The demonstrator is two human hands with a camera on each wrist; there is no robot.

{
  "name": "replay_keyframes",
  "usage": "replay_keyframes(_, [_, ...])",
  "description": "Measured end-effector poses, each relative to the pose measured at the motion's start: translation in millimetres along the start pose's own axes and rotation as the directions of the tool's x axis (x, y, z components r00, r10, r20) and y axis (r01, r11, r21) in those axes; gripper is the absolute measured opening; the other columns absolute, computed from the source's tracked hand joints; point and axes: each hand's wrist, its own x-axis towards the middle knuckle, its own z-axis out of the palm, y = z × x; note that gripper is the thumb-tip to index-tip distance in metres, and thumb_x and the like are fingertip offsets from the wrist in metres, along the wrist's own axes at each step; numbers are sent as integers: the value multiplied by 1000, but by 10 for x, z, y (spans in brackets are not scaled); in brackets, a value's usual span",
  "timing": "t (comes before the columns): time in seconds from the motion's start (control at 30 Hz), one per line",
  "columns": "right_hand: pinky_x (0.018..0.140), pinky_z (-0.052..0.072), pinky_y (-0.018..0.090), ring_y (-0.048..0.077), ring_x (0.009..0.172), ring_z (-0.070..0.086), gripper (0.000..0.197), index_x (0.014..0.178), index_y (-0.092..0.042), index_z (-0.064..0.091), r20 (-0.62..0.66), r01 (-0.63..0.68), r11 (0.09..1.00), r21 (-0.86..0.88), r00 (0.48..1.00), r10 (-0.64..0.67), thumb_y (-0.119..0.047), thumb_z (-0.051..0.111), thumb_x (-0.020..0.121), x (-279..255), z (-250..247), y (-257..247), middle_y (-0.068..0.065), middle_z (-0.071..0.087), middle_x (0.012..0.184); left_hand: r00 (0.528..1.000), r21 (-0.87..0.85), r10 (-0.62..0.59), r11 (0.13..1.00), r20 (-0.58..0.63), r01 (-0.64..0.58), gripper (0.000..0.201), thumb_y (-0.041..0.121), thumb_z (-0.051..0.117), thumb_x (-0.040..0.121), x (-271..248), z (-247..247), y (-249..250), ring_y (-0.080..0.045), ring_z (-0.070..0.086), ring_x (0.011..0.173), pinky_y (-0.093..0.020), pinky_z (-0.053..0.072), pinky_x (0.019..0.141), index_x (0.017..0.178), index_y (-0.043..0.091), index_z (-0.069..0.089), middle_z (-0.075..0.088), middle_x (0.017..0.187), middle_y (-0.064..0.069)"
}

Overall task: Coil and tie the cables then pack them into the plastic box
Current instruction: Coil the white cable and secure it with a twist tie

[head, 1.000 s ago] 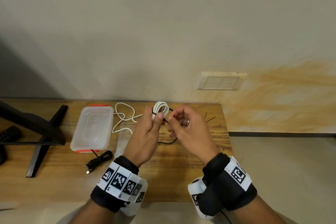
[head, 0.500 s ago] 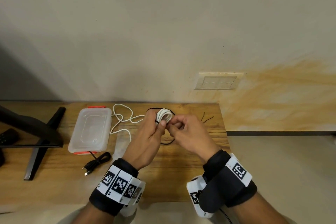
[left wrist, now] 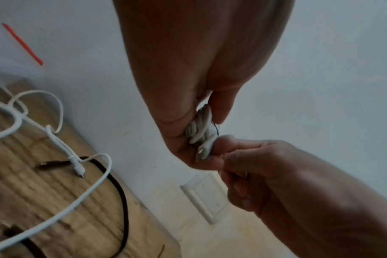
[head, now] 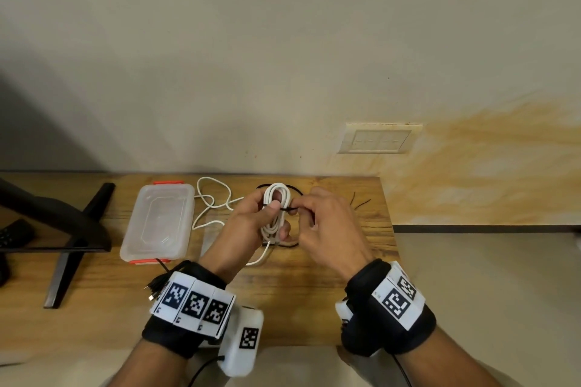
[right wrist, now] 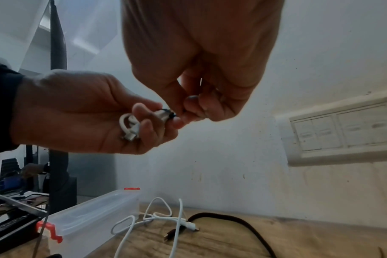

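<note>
My left hand [head: 251, 223] grips a coiled white cable [head: 276, 198] upright above the table, thumb pressed on its middle. A thin black tie [head: 287, 208] runs around the coil there, and my right hand [head: 317, 217] pinches its end beside the coil. The left wrist view shows the coil [left wrist: 200, 131] and its plug between my fingers. In the right wrist view my right fingertips [right wrist: 188, 111] pinch the tie [right wrist: 169, 111] against the coil [right wrist: 130, 122]. The clear plastic box [head: 158, 223] with red clips lies closed to the left.
A loose white cable [head: 210, 201] and a black cable [right wrist: 239, 221] lie on the wooden table [head: 298, 292] near the wall. A bundled black cable [head: 157, 284] sits by the box's near end. Spare black ties [head: 358, 203] lie right. A monitor stand [head: 72, 239] occupies the left.
Both hands have turned the coil so its loop stands up again. My right hand has drawn the black tie across the coil's middle, and the view has dipped closer.
</note>
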Motion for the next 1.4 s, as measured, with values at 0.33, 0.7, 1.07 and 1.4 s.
replay_keyframes(0.33, [61,34,7,-6,66,46,37,113,-24,76,-16,52,996,65,999,-51,-4,52,94,83,59,73,-22,46,72,981,-280,62,960,186,-7,17,11,41,94,-70,12,98,-13,36,53,-28,39,56,106,1,49,64,78,2])
replay_keyframes(0.7, [51,35,26,8,51,43,23,75,-15,66,339,-151,975,164,937,88,-10,52,92,25,-45,134,-6,55,61,920,793,392,566,-17,-227,34,39,29,105,-84,109,-132,1,48,91,-7,37,74,104,19,56,47,99,1])
replay_keyframes(1.07, [45,34,15,2,48,44,20,85,-22,65,384,-234,940,249,915,126,-13,53,98,-66,-31,76,-8,57,65,986,591,151,803,-70,-81,12,30,60,97,-39,65,-102,-9,51,64,-32,43,60,90,20,60,58,72,11])
replay_keyframes(1.4, [47,35,12,-1,50,47,19,100,-22,72,422,-262,934,242,896,141,-16,55,97,6,-11,22,-8,63,73,970,377,56,925,-238,39,17,5,68,88,-89,129,-38,-14,41,53,-26,38,46,85,-6,55,47,62,-5])
